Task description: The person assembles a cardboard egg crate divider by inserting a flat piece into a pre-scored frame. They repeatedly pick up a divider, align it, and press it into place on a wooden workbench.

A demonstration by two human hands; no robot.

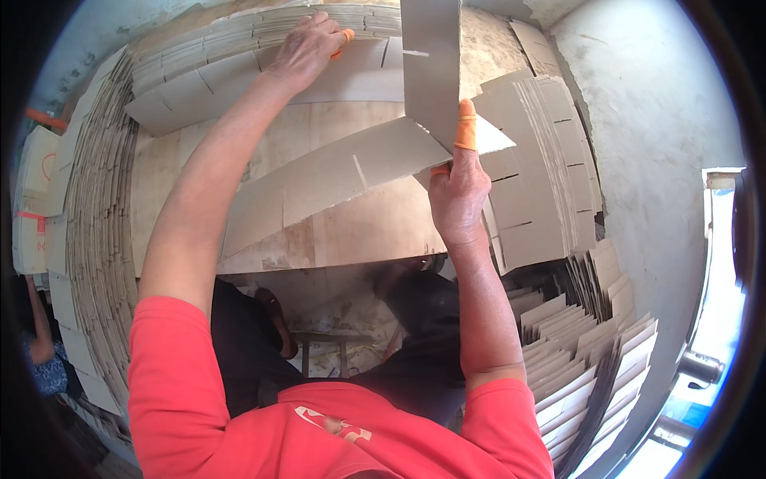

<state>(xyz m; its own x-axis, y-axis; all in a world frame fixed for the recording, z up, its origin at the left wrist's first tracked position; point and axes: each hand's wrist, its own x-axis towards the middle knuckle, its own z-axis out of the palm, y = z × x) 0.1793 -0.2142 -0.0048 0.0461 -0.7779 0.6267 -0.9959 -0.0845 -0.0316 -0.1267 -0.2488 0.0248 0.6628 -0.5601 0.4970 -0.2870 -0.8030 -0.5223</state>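
My right hand [460, 188] grips slotted grey cardboard strips where they cross. An orange finger cover [466, 128] is on its raised thumb. One strip [432, 72] stands upright above the hand; another strip [335, 164] slants down to the left over the wooden board. My left hand [307, 52] reaches to the far side, fingers curled over the upper edge of a slotted cardboard strip [355, 72] in front of the back stack. It wears an orange cover on one finger too, and its fingertips are partly hidden.
The wooden board [191, 172] lies before me. Stacked cardboard strips line its back [223, 44], its left side [100, 199] and its right side [531, 176]. More upright cardboard pieces [590, 359] fill the lower right. A person's arm [40, 319] shows at the far left.
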